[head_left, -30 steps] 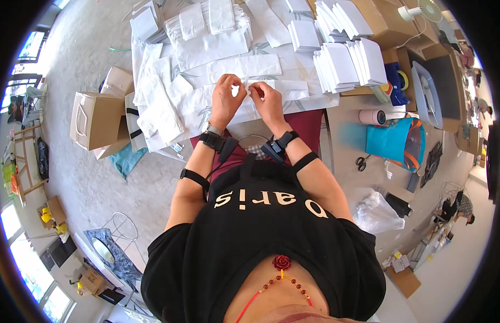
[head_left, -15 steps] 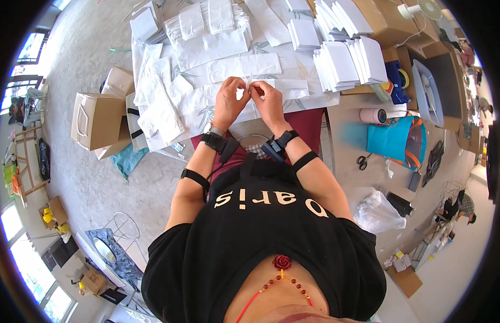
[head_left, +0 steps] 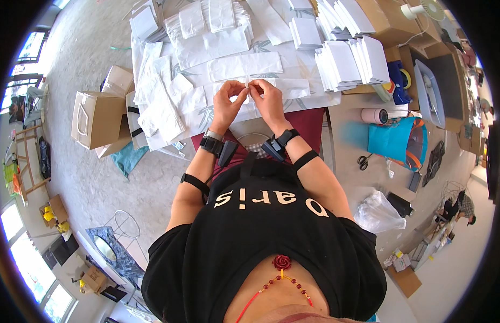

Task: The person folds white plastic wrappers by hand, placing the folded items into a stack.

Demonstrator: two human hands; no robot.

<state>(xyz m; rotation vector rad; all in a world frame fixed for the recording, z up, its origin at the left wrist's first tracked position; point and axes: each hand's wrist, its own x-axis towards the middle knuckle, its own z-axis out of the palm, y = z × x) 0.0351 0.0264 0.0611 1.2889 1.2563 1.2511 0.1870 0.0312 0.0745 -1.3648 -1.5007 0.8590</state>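
Both hands meet over the table's middle — the left hand [head_left: 226, 103] and right hand [head_left: 267, 99] pinch a small white paper strip [head_left: 246, 82] between fingertips, above a flat white paper bag [head_left: 244, 65]. The step looks like fixing a handle; next calls for pressing it squarely down.

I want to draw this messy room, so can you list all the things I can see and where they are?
Small white strip: one, white, pinched between both hands' fingertips.
Paper bags: many, white, flat on the table ahead.
Stacked bags: several piles, white, upper right.
Cardboard box: one, brown, floor at left.
Tape roll: one, white, right of the table.
Scissors: one pair, black, floor at right.
Blue bag: one, right.
Fan: one, white, top right.
Left hand: one, wrist strap.
Right hand: one, wrist strap.
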